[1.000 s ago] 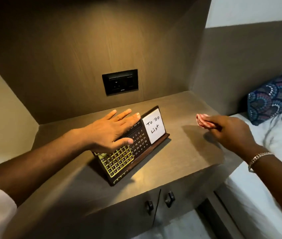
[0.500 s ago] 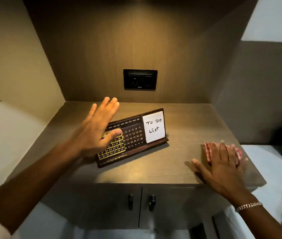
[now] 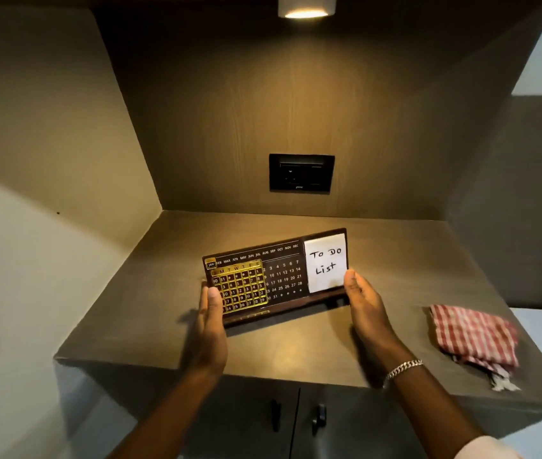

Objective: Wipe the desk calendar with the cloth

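1. Here, calendar (image 3: pixel 274 274): a dark wooden plaque leaning back in a grooved base, standing mid-shelf (image 3: pixel 296 346) below the wall socket (image 3: pixel 301 173). It carries printed months and dates, a gold sliding frame (image 3: pixel 238 288) over its left half and a white note (image 3: pixel 326 262) reading "To Do List" at its right end.
2. Handling, judged: stiff and fairly light, and hard enough to take firm rubbing. The frame and the note look like loose fittings that a rough stroke could shift or crease. The plaque may merely sit in the base, so it could tip out if lifted carelessly.
3. Where to hold, judged: the two short ends, or the base under the plaque. Those spots keep fingers off the printed face and the frame.
4. Left hand (image 3: pixel 211 329): at the calendar's left end, half curled, thumb lying on the front edge by the frame, fingers hidden behind. It clasps that end.
5. Right hand (image 3: pixel 364 306): at the calendar's right end, half curled, thumb tip against the edge beside the note, the other fingers out of sight. It grips that end; a bracelet (image 3: pixel 402 368) is on the wrist.
6. Cloth (image 3: pixel 475 336): red-and-white check, crumpled, lying well to the right of the calendar near the shelf's front corner, with no hand on it. Soft and limp; it can be bunched up anywhere.
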Demonstrator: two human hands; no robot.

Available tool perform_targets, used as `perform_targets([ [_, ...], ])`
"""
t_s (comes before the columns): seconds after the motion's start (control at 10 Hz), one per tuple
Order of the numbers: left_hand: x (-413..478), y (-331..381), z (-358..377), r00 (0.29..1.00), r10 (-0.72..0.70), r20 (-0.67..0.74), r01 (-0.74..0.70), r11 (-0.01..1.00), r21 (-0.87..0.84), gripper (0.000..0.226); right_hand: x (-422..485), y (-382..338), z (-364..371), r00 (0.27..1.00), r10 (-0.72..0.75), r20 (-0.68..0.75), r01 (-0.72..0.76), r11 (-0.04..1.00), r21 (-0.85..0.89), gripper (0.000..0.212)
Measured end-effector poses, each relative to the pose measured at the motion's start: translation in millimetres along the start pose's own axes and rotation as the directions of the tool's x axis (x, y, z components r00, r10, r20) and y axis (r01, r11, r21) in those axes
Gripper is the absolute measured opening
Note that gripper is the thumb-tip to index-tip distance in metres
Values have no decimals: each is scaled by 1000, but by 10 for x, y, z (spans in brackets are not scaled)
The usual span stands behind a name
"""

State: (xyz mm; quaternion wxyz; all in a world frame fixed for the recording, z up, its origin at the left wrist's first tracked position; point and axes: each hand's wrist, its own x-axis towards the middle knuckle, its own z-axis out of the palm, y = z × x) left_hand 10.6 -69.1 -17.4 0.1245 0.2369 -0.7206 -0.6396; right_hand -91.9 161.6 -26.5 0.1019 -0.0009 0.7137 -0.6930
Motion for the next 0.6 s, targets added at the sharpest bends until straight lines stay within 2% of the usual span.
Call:
perform_targets([
  [0.1, 435, 76, 5, 996, -12, 84, 17, 999, -51, 53, 211, -9, 41, 999, 7, -49, -5, 999, 34, 86],
  [0.2, 960, 208, 59, 985, -18, 171, 36, 994, -107, 54, 518, -135, 85, 995, 6, -97, -1, 999, 53, 79],
  [0.4, 1776, 347, 237, 959, 39, 280, -10, 994, -105, 71, 987, -231, 203, 980, 5, -201, -11, 1000, -27, 91],
  [0.5, 1781, 373, 243, 960, 31, 279, -21, 999, -38, 76, 961, -279, 268, 963, 24, -267, -34, 999, -32, 71],
  [0.6, 1630, 455, 199, 966, 126, 225, -140, 989, 47, 63, 823, -365, 265, 933, -28, -359, 28, 1000, -6, 70],
])
